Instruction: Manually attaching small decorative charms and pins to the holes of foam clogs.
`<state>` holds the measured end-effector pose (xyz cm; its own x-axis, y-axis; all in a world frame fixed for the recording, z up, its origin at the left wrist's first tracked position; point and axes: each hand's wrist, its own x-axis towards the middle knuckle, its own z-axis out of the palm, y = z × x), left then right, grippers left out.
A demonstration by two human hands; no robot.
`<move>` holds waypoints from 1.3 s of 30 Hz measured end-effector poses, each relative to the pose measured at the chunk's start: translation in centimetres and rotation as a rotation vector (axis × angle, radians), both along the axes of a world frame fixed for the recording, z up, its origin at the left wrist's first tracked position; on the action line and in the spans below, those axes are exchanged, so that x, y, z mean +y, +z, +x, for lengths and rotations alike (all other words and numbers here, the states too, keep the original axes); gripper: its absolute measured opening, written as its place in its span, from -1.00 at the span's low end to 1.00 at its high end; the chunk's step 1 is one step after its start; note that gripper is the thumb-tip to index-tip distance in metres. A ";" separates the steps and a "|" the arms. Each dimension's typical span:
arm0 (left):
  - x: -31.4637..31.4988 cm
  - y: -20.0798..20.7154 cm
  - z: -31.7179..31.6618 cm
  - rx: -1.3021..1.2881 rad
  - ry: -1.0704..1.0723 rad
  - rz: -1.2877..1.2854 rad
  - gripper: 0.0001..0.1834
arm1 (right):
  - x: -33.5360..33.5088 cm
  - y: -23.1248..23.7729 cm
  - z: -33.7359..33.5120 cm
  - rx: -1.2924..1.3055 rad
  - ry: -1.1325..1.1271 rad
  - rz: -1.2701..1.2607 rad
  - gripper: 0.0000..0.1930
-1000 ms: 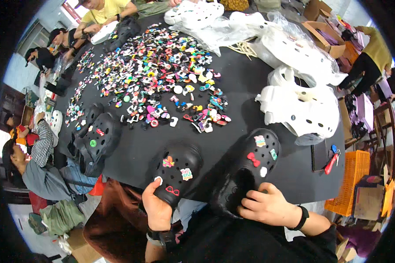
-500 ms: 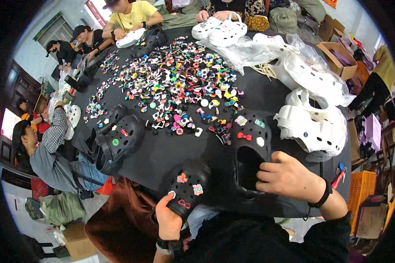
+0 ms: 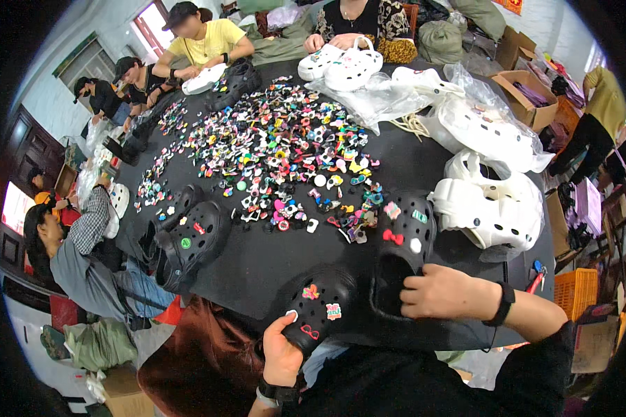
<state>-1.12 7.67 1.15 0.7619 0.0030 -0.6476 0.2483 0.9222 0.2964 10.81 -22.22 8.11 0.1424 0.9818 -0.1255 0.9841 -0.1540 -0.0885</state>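
My left hand (image 3: 282,351) grips the heel end of a black clog (image 3: 320,306) that carries a few small coloured charms on its top. My right hand (image 3: 444,292) holds the heel opening of a second black clog (image 3: 405,243), which lies on the black table (image 3: 271,267) with a red bow and other charms on it. Both clogs sit at the near edge, toes pointing away from me. A wide heap of small coloured charms (image 3: 285,156) covers the middle of the table just beyond them.
White clogs (image 3: 490,208) are stacked to the right, more of them in clear plastic bags (image 3: 466,115) behind. Another black pair (image 3: 188,236) lies at the left. Several people sit round the far and left sides. An orange crate (image 3: 577,292) stands at the right.
My right hand has pushed its black clog forward and to the right, up to the charm heap. The left hand and its clog stayed near the table edge. My view shifted.
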 end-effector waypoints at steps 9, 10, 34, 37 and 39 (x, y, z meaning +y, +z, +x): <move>0.5 0.0 -0.9 0.020 0.113 0.032 -0.52 | 3.4 -0.9 10.5 -0.235 -0.130 0.392 -0.92; 0.7 0.1 -1.3 0.007 0.115 0.020 -0.52 | 3.2 -0.3 10.4 -0.214 -0.151 0.452 -0.92; -1.1 1.1 0.7 -0.131 0.006 -0.159 -0.47 | -2.0 -0.5 3.3 -0.118 -0.077 0.144 -0.93; -1.5 1.0 0.7 -0.035 -0.044 -0.023 -0.42 | -2.0 0.3 2.7 -0.124 -0.223 0.192 -0.90; -1.8 0.9 0.5 -0.026 -0.079 -0.040 -0.40 | -2.4 1.0 1.4 -0.064 -0.353 0.120 -0.76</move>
